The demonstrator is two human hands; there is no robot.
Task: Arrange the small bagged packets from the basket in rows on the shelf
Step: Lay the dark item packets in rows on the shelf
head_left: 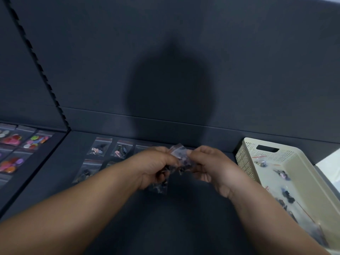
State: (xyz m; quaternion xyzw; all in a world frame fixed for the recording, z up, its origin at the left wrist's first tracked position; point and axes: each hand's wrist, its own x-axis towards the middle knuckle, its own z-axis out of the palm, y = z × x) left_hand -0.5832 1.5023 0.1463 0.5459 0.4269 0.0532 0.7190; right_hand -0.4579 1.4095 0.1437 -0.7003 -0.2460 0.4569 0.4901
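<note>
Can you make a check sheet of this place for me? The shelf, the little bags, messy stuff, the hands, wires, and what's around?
Surface: dark grey flat shelf, shadowed in the middle.
Job's things: small clear plastic packets in two rows at the back left. More loose packets lie in the cream perforated plastic basket on the right.
Clutter: white object beyond the basket, cut off by the frame, so I can't identify it.
Grippers: left hand and right hand both grip a bunch of clear packets above the shelf.
Cables: nothing seen.
Surroundings: dark back panel, black slotted upright strip, and bags of colourful round pieces on the neighbouring shelf to the left.
</note>
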